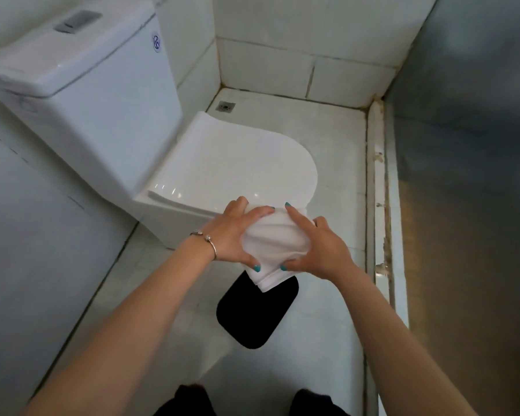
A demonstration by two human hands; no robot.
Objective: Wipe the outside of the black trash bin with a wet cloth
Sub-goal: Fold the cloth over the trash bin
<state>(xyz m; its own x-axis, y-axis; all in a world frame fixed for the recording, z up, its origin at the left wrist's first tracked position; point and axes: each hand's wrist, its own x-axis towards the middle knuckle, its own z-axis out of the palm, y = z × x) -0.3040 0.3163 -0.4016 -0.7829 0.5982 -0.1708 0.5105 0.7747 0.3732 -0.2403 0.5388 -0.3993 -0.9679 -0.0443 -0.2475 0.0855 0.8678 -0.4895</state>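
- Your two forearms reach forward from the bottom edge; two dark shapes sit between them at the very bottom, too cut off to identify.
- Your left hand [231, 232] grips the left side of one white cloth [272, 241], fingers curled over its top and thumb tucked under its lower edge.
- Your right hand [315, 244] grips the right side of the same cloth, one finger stretched along its upper edge and the thumb pinching from below.
- You hold the cloth bunched between both hands, with a folded corner hanging down from it. I cannot tell from the picture if it is wet.
- One bracelet [206, 240] with two beads sits on your left wrist.
- One black trash bin [254, 313] stands on the floor [321, 340] right under the cloth, seen from above as a dark rounded rectangle. The hanging corner of the cloth overlaps its far edge in this view; whether they touch I cannot tell.
- One white toilet [108, 121] stands to the left and beyond the bin, with its lid [237, 163] closed and one flush button [77, 21] on the tank.
- One floor drain [225, 106] is in the far corner, near the tiled wall [297, 34].
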